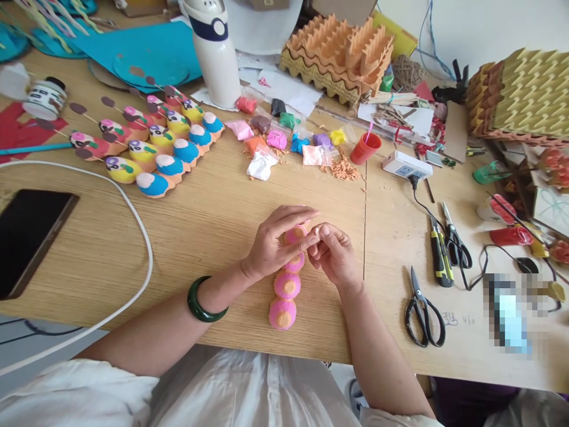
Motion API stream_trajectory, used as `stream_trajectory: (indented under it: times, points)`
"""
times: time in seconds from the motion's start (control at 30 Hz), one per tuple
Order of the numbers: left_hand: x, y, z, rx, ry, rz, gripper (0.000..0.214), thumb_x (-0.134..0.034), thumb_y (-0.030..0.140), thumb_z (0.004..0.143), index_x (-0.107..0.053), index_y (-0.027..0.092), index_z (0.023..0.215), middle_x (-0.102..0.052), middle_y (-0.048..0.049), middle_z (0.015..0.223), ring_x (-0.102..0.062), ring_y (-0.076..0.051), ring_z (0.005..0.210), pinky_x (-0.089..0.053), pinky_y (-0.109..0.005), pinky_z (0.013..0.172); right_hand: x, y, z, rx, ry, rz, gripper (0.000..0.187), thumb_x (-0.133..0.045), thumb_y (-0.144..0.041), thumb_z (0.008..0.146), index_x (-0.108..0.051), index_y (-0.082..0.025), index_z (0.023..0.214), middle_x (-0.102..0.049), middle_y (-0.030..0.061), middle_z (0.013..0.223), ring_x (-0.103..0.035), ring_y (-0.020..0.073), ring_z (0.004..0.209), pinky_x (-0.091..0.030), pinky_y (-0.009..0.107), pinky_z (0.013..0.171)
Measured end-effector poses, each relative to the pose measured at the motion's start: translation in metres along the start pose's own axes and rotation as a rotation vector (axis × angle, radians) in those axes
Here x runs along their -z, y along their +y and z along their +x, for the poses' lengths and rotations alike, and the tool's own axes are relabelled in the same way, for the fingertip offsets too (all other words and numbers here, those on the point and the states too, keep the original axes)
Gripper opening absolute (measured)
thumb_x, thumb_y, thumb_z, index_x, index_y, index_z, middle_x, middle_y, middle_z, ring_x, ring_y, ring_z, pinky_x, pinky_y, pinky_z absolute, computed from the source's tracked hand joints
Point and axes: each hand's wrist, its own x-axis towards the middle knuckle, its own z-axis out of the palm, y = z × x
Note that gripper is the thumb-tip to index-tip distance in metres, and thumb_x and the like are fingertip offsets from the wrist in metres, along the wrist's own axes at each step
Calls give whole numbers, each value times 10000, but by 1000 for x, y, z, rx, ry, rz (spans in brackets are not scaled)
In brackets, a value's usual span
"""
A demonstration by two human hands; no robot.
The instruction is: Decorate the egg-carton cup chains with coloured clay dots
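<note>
Above a strip of egg carton cups, my left hand is held with its fingers stretched out and partly covers the far cups. The cups are covered in pink, with bare orange-tan tops, and stand in a row on the table. Close beside it, my right hand is closed in a pinch. A tiny white bit of modelling clay shows at its fingertips, where my left thumb meets them. Opened bags of coloured clay lie beyond, among them a white one.
Decorated carton pieces stand back left near a white bottle. Orange scraps and a red cup lie ahead. Scissors, a utility knife and a power strip are right. A phone and white cable lie left.
</note>
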Motion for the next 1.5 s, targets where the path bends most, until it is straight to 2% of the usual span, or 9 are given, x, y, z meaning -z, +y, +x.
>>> stream_trajectory:
  times: [0.27, 0.5, 0.63, 0.77, 0.97, 1.13, 1.23, 1.4, 1.5]
  points:
    - [-2, -2, -2, -16, 36, 23, 75, -797, 207, 1012, -833, 232, 1073, -862, -35, 1074, -792, -182, 1132, -648, -351, 1066, -1, 3, 2, 5, 8, -53, 490, -914, -635, 832, -753, -194, 692, -659, -20, 597, -534, 77, 463, -450, 171, 377]
    - [-5, -2, -3, 12, 31, -16, 218, -800, 309, 1019, -832, 233, 1221, -850, -76, 1216, -783, -199, 1172, -637, -362, 1091, 0, 0, 3, 6, 42, -41, 468, -940, -621, 803, -749, -201, 725, -633, -42, 580, -500, 67, 449, -421, 167, 367]
    - [-5, -3, -1, -39, 28, 6, 107, -783, 210, 1020, -827, 232, 1116, -862, -39, 1115, -791, -172, 1116, -633, -342, 1087, 1, 0, 4, 13, 33, -94, 519, -919, -664, 804, -726, -197, 684, -637, -29, 587, -510, 76, 467, -431, 179, 368]
    - [-5, -3, -2, -40, 57, 26, 68, -817, 213, 995, -820, 238, 1059, -862, -28, 1085, -792, -174, 1095, -638, -346, 1072, 2, 0, 4, 5, 18, -78, 499, -931, -655, 794, -729, -203, 728, -651, -37, 607, -521, 75, 466, -453, 184, 381]
    - [-3, -3, -3, 38, 45, -2, 250, -843, 331, 985, -821, 241, 1217, -838, -73, 1211, -789, -198, 1141, -661, -333, 994, 1, -3, 4, -21, 6, -55, 482, -960, -628, 771, -728, -206, 761, -639, -57, 580, -499, 60, 428, -436, 172, 373]
    - [-3, -5, -3, -47, 62, 43, 53, -812, 245, 1004, -828, 241, 1054, -856, -31, 1070, -783, -185, 1089, -636, -348, 1035, 1, -2, 3, -26, -13, -73, 493, -931, -641, 809, -728, -197, 744, -653, -42, 601, -538, 68, 448, -478, 180, 386]
    - [-3, -4, -3, -53, 69, 66, 55, -814, 243, 1003, -823, 234, 1057, -857, -34, 1081, -784, -183, 1101, -634, -345, 1044, 1, -2, 3, -28, -19, -73, 508, -934, -659, 793, -731, -195, 763, -669, -36, 623, -563, 75, 463, -494, 182, 384]
    - [-1, -3, -1, -4, 29, 51, 233, -825, 351, 1002, -817, 231, 1202, -846, -73, 1198, -789, -200, 1156, -649, -347, 1027, 1, -3, 4, -8, 14, -61, 479, -950, -624, 789, -734, -197, 762, -661, -47, 616, -558, 65, 464, -497, 168, 393]
    - [-1, -3, -1, -50, 29, 75, 115, -807, 292, 1013, -819, 234, 1111, -857, -47, 1124, -791, -191, 1124, -644, -353, 1042, 1, -4, 4, -21, -2, -57, 484, -957, -624, 779, -732, -197, 750, -658, -48, 597, -554, 68, 445, -494, 176, 382]
